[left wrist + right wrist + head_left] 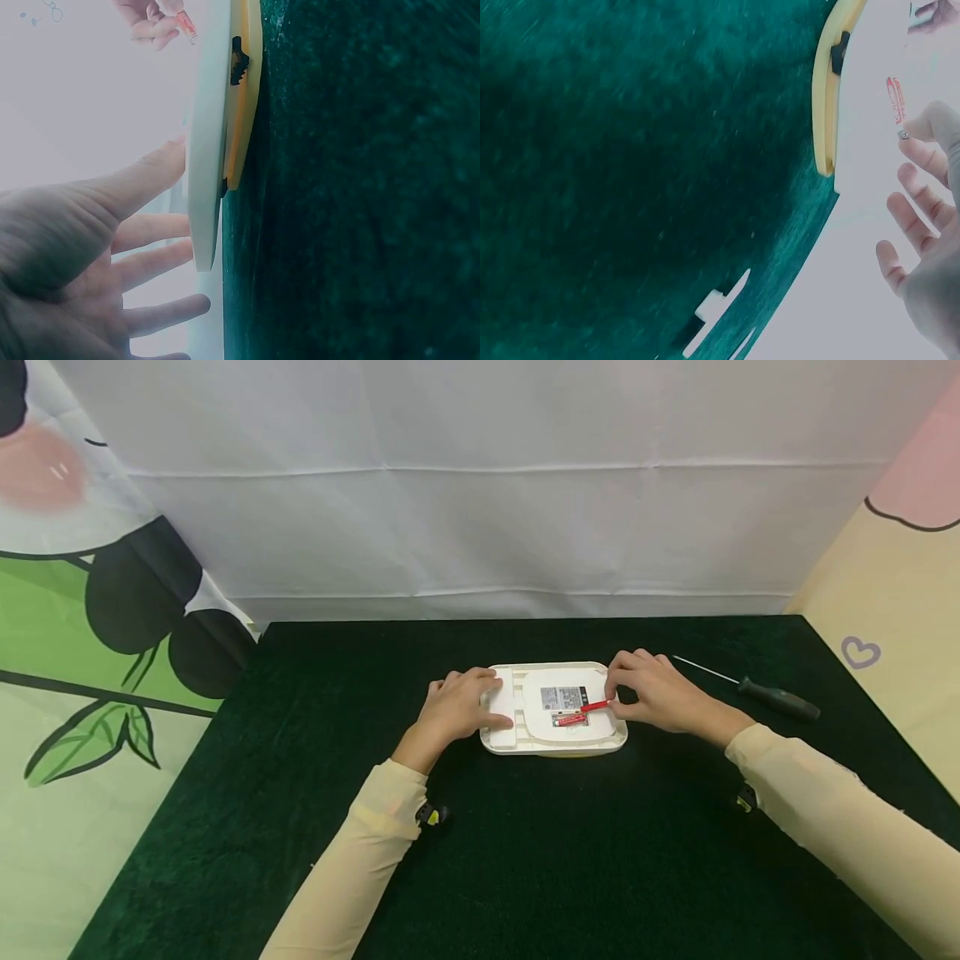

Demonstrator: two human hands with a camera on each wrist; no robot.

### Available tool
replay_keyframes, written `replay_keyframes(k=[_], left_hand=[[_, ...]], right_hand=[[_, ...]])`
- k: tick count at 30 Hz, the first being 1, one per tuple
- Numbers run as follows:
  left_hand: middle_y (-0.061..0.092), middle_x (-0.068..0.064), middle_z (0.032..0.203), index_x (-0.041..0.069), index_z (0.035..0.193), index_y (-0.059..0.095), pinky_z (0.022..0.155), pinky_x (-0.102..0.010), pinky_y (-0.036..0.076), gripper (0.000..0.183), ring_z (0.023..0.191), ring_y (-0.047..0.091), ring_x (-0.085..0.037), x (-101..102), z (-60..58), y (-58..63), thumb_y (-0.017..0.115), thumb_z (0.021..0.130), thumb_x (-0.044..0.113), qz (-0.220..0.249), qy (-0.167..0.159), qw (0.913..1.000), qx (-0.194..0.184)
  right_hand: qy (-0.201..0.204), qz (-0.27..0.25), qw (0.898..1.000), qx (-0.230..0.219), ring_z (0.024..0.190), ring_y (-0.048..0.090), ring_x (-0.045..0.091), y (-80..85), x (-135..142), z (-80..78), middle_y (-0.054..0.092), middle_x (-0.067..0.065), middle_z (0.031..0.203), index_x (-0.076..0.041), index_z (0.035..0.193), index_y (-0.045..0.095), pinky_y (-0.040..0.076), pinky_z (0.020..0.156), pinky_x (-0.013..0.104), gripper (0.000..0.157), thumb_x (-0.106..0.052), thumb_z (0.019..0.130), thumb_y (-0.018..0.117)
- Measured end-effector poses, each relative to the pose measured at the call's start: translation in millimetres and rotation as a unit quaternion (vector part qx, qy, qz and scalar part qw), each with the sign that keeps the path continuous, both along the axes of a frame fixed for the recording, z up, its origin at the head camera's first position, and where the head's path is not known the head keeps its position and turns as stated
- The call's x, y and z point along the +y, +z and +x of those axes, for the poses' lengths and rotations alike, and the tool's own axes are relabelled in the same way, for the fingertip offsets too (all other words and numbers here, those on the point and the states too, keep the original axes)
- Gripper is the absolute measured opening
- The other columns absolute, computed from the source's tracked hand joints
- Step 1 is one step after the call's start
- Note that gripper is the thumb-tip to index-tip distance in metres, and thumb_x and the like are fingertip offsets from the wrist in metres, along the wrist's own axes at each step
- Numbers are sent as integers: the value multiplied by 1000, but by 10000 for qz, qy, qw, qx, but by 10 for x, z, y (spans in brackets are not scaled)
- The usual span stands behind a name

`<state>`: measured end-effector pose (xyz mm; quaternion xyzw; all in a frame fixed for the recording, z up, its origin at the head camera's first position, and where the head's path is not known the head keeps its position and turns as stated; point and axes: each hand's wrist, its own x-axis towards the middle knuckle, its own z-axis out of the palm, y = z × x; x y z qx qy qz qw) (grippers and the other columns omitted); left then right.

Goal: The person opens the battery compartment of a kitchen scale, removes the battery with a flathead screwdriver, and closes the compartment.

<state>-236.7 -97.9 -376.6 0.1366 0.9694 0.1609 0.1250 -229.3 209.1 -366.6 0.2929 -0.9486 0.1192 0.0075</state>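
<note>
A white oblong device [534,747] lies on the dark cloth with a label [561,697] and an uncovered battery slot facing up. One red battery [572,720] is in the slot. My right hand [651,693] pinches a second red battery [895,101] between thumb and index finger, just above the slot area; the other fingers are loosely bent. At the device's left end my left hand [463,706] rests with thumb and fingers spread, touching its top and edge. In the left wrist view those fingers [154,262] look mostly straight. The device's underside [244,142] is yellow with black parts.
A screwdriver [776,697] with a dark handle lies to the right, its shaft pointing at the right hand. A small white piece [718,311] lies on the cloth in the right wrist view. Dark green cloth [525,868] covers the table; a pale curtain [510,535] hangs behind.
</note>
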Motion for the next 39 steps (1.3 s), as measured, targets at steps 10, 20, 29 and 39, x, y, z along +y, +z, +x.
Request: replay_keyframes(k=[10,20,29,39], left_hand=[[37,3,155,24,144,49,110,-53,26,71,132,38,-29,-12,3,-8,72,83,53,-12,-5,10000,5],[38,3,155,24,145,49,109,-53,26,72,131,39,-28,-20,12,-24,73,83,53,-1,-8,10000,30],[37,3,155,24,145,49,109,-53,27,72,131,39,-28,-14,5,-19,73,83,53,-10,-9,10000,50],[38,3,155,25,145,48,110,-54,26,72,132,39,-29,4,-5,-10,72,83,53,-65,-32,10000,51]], right_hand=[[-832,-325,9957,234,101,45,33,-19,440,-81,55,11,111,-13,88,68,34,84,53,5,-15,85,71],[-1806,-156,9833,152,103,42,39,-259,878,-143,52,19,116,-10,90,68,29,84,59,9,-18,88,65],[-1920,52,9813,139,101,41,39,-343,937,-133,52,19,114,-9,92,69,29,80,57,13,-20,89,63],[-1856,221,9821,237,104,41,39,-206,806,-176,54,19,114,-7,101,70,30,83,57,21,-23,87,68]])
